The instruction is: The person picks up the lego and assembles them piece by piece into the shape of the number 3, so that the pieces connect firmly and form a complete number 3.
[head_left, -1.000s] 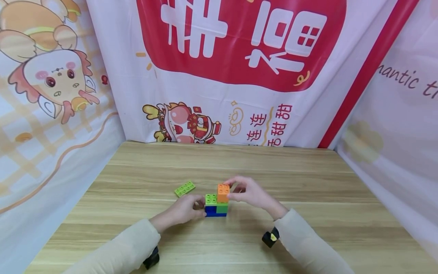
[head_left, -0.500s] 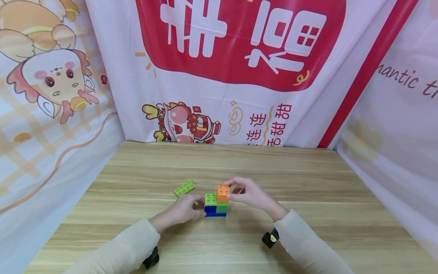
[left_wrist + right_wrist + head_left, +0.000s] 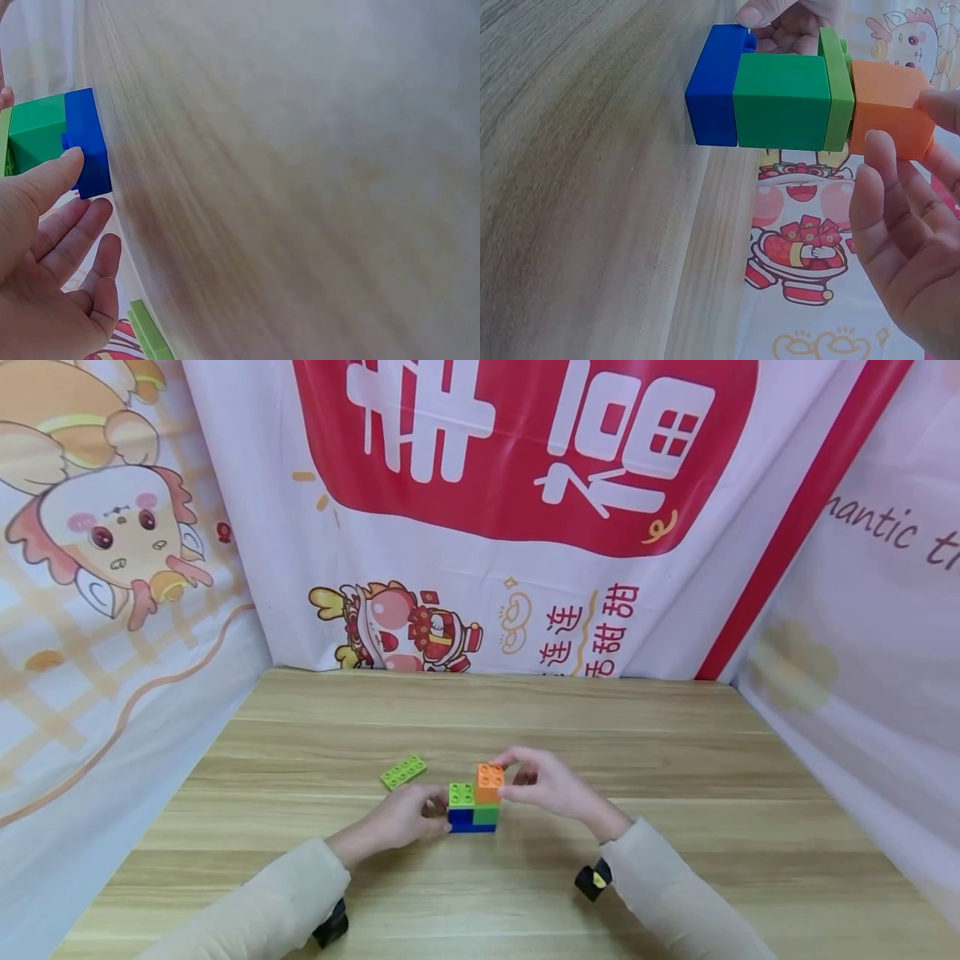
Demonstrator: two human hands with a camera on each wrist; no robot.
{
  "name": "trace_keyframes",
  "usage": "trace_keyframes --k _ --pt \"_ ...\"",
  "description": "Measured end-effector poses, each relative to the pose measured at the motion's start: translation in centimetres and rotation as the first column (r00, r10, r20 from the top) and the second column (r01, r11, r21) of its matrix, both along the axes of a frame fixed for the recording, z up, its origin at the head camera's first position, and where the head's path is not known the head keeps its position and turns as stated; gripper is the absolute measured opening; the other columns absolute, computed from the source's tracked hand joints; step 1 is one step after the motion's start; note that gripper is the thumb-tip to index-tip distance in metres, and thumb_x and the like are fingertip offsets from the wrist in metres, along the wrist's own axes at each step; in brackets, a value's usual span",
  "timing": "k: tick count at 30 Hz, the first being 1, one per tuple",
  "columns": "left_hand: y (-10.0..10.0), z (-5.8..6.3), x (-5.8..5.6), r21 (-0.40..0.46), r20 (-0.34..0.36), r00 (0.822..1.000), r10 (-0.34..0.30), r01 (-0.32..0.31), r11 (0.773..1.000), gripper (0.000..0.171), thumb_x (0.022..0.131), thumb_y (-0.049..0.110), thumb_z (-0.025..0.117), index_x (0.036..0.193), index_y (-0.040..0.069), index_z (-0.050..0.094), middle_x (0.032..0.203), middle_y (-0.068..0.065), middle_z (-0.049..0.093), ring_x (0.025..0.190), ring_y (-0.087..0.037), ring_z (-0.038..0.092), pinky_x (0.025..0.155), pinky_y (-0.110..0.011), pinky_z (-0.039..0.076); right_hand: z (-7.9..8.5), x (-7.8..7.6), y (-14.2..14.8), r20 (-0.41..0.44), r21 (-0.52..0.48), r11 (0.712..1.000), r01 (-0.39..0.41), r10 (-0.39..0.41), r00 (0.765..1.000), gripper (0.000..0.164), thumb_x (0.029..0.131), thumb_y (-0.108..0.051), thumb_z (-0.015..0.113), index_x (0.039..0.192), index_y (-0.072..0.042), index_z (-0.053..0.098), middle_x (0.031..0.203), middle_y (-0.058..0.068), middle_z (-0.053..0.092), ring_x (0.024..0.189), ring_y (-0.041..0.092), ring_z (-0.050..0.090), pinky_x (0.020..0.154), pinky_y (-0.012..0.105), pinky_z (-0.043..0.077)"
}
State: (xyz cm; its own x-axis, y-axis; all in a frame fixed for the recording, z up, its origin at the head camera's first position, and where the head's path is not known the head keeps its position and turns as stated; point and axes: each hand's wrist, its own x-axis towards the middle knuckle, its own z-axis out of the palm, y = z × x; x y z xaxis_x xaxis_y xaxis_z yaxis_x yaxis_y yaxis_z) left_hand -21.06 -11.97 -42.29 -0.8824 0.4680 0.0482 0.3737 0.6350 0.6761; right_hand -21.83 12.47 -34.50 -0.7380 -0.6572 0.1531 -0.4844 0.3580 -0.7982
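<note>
A small stack of toy building bricks stands upright on the table: a blue brick (image 3: pixel 720 86) at the bottom, a green brick (image 3: pixel 781 101) over part of it, then a thin lime plate (image 3: pixel 461 793). On the right end of that plate sits an orange brick (image 3: pixel 490 783), which my right hand (image 3: pixel 551 783) pinches between thumb and fingers. From the left, my left hand (image 3: pixel 408 817) holds the end of the blue brick, its thumb (image 3: pixel 64 172) on the upper side beside the green brick. Whether the orange brick is pressed fully down, I cannot tell.
Another lime plate (image 3: pixel 403 772) lies loose on the wooden table (image 3: pixel 600 718), behind my left hand. Printed cloth (image 3: pixel 465 552) hangs along the table's far edge and both sides. Dark wrist devices (image 3: pixel 592 881) hang under both sleeves.
</note>
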Motion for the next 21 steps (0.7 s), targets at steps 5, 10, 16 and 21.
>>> trace_keyframes --k 5,10,16,21 --pt "0.0 -0.2 -0.1 -0.008 -0.015 1.000 -0.005 0.005 1.000 0.018 0.079 0.013 0.073 0.094 0.012 0.063 0.091 0.005 0.061 0.087 -0.013 0.056 0.072 -0.032 0.047 -1.0 -0.7 -0.1 -0.008 0.012 1.000 0.003 -0.003 1.000 0.027 0.085 -0.002 0.064 0.112 -0.004 0.059 0.104 0.007 0.060 0.064 0.020 0.054 0.061 0.027 0.047" --pt "0.0 -0.3 -0.2 -0.008 -0.005 1.000 -0.006 0.006 1.000 0.018 0.080 0.012 0.072 0.095 0.013 0.063 0.092 0.006 0.061 0.087 -0.013 0.055 0.072 -0.031 0.047 -2.6 -1.9 0.2 -0.005 0.020 1.000 0.007 -0.007 1.000 0.029 0.085 -0.008 0.066 0.113 -0.011 0.059 0.108 0.004 0.058 0.063 0.014 0.054 0.059 0.027 0.047" --pt "0.1 0.0 -0.1 -0.001 -0.013 1.000 -0.012 0.012 1.000 0.019 0.079 0.011 0.072 0.096 0.011 0.063 0.092 0.004 0.062 0.087 -0.014 0.055 0.073 -0.033 0.046 -2.2 -1.7 0.2 0.008 0.039 0.999 0.009 -0.009 1.000 0.028 0.085 -0.010 0.065 0.112 -0.013 0.060 0.106 0.003 0.057 0.058 0.013 0.052 0.055 0.028 0.047" --pt "0.2 0.1 0.0 -0.001 -0.021 1.000 -0.014 0.014 1.000 0.019 0.079 0.010 0.072 0.095 0.011 0.063 0.092 0.003 0.062 0.087 -0.015 0.055 0.074 -0.035 0.046 -2.5 -2.0 0.2 0.011 0.049 0.999 0.010 -0.011 1.000 0.028 0.085 -0.011 0.065 0.112 -0.016 0.060 0.104 0.001 0.058 0.058 0.014 0.053 0.055 0.030 0.048"
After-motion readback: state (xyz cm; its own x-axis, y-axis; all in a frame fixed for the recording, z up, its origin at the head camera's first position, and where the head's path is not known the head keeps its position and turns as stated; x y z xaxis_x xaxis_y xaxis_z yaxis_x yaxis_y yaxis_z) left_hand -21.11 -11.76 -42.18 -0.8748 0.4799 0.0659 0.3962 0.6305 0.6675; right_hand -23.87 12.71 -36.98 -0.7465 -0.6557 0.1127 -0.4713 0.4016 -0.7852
